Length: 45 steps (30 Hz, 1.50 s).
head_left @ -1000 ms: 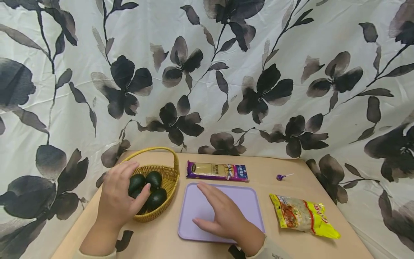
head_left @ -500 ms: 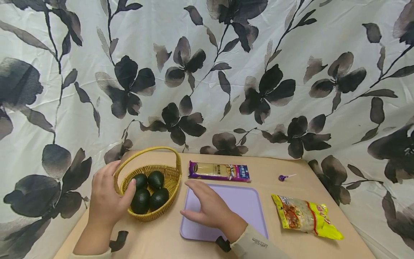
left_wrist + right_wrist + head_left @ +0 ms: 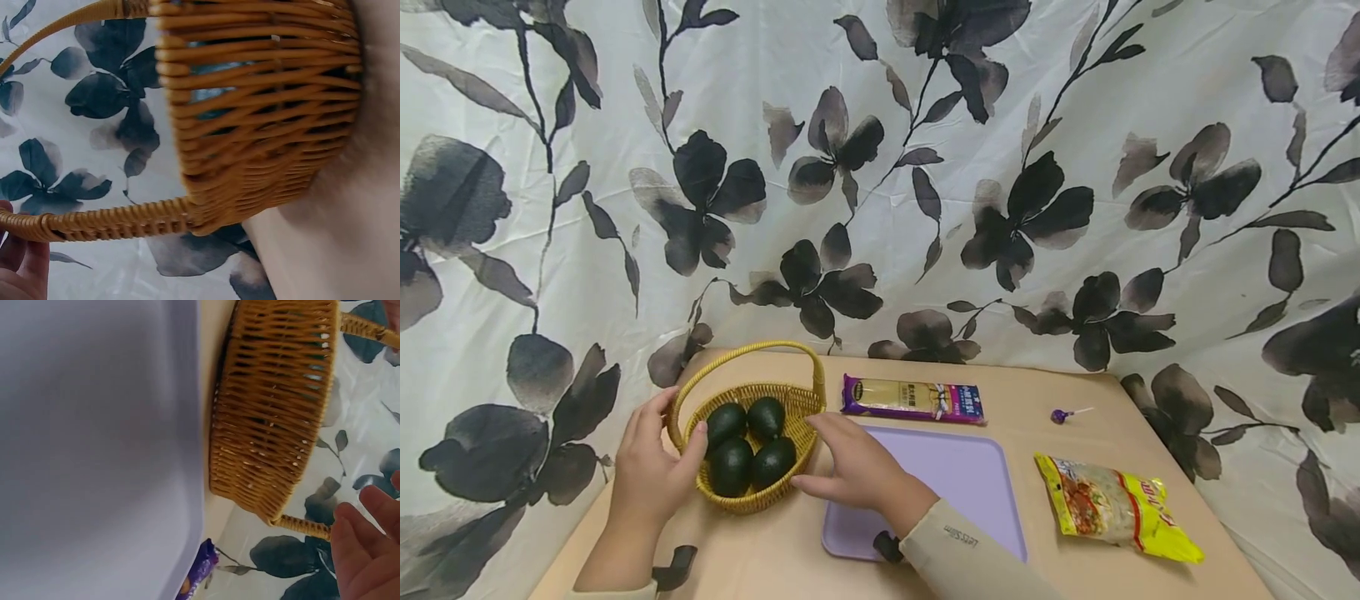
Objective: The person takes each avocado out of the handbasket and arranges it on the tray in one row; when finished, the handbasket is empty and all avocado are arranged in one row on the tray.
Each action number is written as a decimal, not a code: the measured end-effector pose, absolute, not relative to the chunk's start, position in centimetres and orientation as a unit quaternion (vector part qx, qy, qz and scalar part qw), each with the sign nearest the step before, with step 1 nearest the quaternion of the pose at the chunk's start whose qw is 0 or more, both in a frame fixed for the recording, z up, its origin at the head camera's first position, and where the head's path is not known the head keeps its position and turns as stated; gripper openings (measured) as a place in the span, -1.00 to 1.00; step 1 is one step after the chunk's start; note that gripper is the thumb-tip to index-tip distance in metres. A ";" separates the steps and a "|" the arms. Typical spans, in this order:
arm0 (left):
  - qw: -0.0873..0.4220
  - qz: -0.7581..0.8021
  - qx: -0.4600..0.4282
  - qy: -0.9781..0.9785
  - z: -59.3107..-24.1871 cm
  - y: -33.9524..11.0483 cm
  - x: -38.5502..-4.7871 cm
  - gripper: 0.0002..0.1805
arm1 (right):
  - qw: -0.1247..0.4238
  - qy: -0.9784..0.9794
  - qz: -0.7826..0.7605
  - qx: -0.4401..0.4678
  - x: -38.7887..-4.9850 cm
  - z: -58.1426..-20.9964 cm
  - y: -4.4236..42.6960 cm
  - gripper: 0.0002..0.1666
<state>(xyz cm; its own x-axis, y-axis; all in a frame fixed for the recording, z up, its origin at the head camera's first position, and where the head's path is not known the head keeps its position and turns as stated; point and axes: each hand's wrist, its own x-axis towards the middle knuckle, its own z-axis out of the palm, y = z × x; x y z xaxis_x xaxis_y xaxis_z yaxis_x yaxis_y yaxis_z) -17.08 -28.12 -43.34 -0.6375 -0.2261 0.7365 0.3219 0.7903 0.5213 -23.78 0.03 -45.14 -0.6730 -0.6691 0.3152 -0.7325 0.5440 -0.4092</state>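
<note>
A yellow wicker basket with an arched handle stands on the left of the table, holding several dark green avocados. My left hand is at its left side, thumb spread from the fingers. In the left wrist view, the fingertips meet the handle near its base. From the other side, my right hand reaches over the tray's left edge, thumb and fingers apart, beside the basket's right wall. The right wrist view has its fingers close to the handle; contact is unclear.
A lilac tray lies right of the basket. Behind it is a purple pasta packet. Farther right are a purple lollipop and a yellow food bag. A floral cloth hangs behind the table.
My right hand has moved left from over the tray to the basket's right side. My left hand has drawn back from above the avocados to the basket's left side.
</note>
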 end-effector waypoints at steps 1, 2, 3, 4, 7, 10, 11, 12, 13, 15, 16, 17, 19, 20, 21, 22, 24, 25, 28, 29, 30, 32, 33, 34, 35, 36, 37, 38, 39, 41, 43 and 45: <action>0.423 -0.324 -0.027 -0.846 -43.5 -28.2 -17.0 -0.26 | 0.059 -0.880 0.251 0.399 -23.9 -45.2 -0.3 0.00; 0.421 -0.324 -0.025 -0.847 -43.7 -28.3 -17.0 -0.25 | 0.060 -0.883 0.241 0.399 -24.1 -45.3 -0.7 0.00; 0.420 -0.325 -0.024 -0.847 -43.8 -28.4 -17.0 -0.24 | 0.060 -0.885 0.232 0.400 -24.3 -45.4 -1.0 0.01; 0.420 -0.326 -0.023 -0.847 -44.0 -28.5 -17.0 -0.24 | 0.059 -0.886 0.226 0.399 -24.4 -45.4 -1.4 0.01; 0.423 -0.327 -0.022 -0.845 -44.5 -28.8 -16.9 -0.24 | 0.059 -0.885 0.219 0.406 -24.6 -45.4 -2.3 0.00; 0.423 -0.330 -0.026 -0.844 -45.0 -29.1 -17.0 -0.25 | 0.058 -0.885 0.211 0.410 -24.8 -45.4 -3.0 0.00; 0.422 -0.332 -0.028 -0.843 -45.1 -29.1 -16.9 -0.26 | 0.056 -0.886 0.209 0.409 -24.8 -45.4 -3.3 0.00; 0.422 -0.335 -0.031 -0.842 -45.2 -29.2 -16.9 -0.26 | 0.055 -0.888 0.206 0.408 -24.9 -45.5 -3.5 0.00; 0.421 -0.337 -0.032 -0.841 -45.4 -29.3 -16.9 -0.27 | 0.053 -0.889 0.204 0.407 -25.0 -45.5 -3.7 0.00; 0.418 -0.341 -0.030 -0.842 -45.5 -29.4 -16.8 -0.28 | 0.047 -0.892 0.203 0.402 -25.1 -45.6 -4.1 0.00; 0.415 -0.342 -0.026 -0.842 -45.7 -29.4 -16.8 -0.28 | 0.043 -0.893 0.203 0.399 -25.2 -45.6 -4.3 0.00; 0.412 -0.343 -0.022 -0.844 -45.8 -29.5 -16.7 -0.29 | 0.038 -0.894 0.204 0.397 -25.2 -45.7 -4.5 -0.01; 0.404 -0.343 -0.012 -0.848 -46.1 -29.7 -16.6 -0.29 | 0.028 -0.895 0.208 0.393 -25.4 -45.7 -4.8 -0.01; 0.400 -0.344 -0.008 -0.849 -46.2 -29.8 -16.6 -0.30 | 0.022 -0.896 0.209 0.391 -25.5 -45.8 -4.9 -0.01; 0.396 -0.345 -0.003 -0.851 -46.4 -29.9 -16.5 -0.30 | 0.018 -0.897 0.207 0.391 -25.6 -45.8 -5.1 -0.02; 0.393 -0.346 0.001 -0.852 -46.5 -29.9 -16.5 -0.31 | 0.015 -0.897 0.207 0.390 -25.7 -45.9 -5.2 -0.03; 0.388 -0.351 0.008 -0.852 -46.8 -30.1 -16.5 -0.32 | 0.011 -0.898 0.203 0.390 -25.9 -46.0 -5.5 -0.06; 0.387 -0.353 0.011 -0.852 -46.9 -30.1 -16.5 -0.33 | 0.012 -0.899 0.198 0.391 -25.9 -46.0 -5.6 -0.08; 0.380 -0.356 0.022 -0.853 -47.2 -30.1 -16.5 -0.36 | 0.014 -0.900 0.180 0.396 -26.2 -46.1 -6.2 -0.14; 0.378 -0.356 0.025 -0.854 -47.4 -30.1 -16.5 -0.37 | 0.015 -0.901 0.172 0.397 -26.3 -46.1 -6.4 -0.15; 0.376 -0.355 0.029 -0.856 -47.5 -30.1 -16.5 -0.38 | 0.017 -0.902 0.164 0.400 -26.4 -46.1 -6.6 -0.17; 0.372 -0.356 0.030 -0.857 -47.6 -30.1 -16.7 -0.40 | 0.019 -0.905 0.146 0.400 -26.6 -46.1 -7.0 -0.20; 0.369 -0.356 0.031 -0.858 -47.7 -30.0 -16.7 -0.41 | 0.020 -0.906 0.137 0.400 -26.7 -46.2 -7.2 -0.22; 0.366 -0.356 0.031 -0.859 -47.8 -30.0 -16.8 -0.42 | 0.020 -0.908 0.128 0.399 -26.8 -46.2 -7.4 -0.23; 0.365 -0.357 0.029 -0.860 -47.8 -30.0 -16.8 -0.42 | 0.019 -0.910 0.121 0.396 -26.9 -46.2 -7.6 -0.24; 0.363 -0.357 0.027 -0.860 -47.9 -30.0 -16.8 -0.43 | 0.016 -0.912 0.114 0.393 -27.0 -46.2 -7.8 -0.26; 0.363 -0.357 0.025 -0.861 -47.9 -30.1 -16.8 -0.43 | 0.014 -0.914 0.109 0.391 -27.1 -46.2 -8.0 -0.28; 0.362 -0.355 0.024 -0.862 -47.9 -30.1 -16.9 -0.44 | 0.010 -0.916 0.105 0.388 -27.1 -46.1 -8.2 -0.29; 0.362 -0.353 0.024 -0.862 -48.0 -30.1 -16.8 -0.44 | 0.007 -0.918 0.100 0.385 -27.1 -46.1 -8.4 -0.30; 0.364 -0.351 0.023 -0.863 -48.1 -30.3 -16.9 -0.46 | 0.001 -0.920 0.092 0.381 -27.2 -46.0 -8.8 -0.32; 0.365 -0.349 0.023 -0.863 -48.2 -30.5 -16.9 -0.47 | -0.004 -0.920 0.082 0.383 -27.2 -45.8 -9.1 -0.33; 0.367 -0.349 0.022 -0.862 -48.3 -30.6 -16.9 -0.48 | -0.013 -0.921 0.073 0.383 -27.2 -45.6 -9.4 -0.36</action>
<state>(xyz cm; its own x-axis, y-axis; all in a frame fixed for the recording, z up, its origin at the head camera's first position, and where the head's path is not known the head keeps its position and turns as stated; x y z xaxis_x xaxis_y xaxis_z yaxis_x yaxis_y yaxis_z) -16.92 -30.60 -48.29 -0.7298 -0.2951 0.6167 0.2177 0.7548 0.6188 -27.22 -9.40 -45.63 -0.7069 -0.7066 0.0311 -0.7027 0.6967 -0.1445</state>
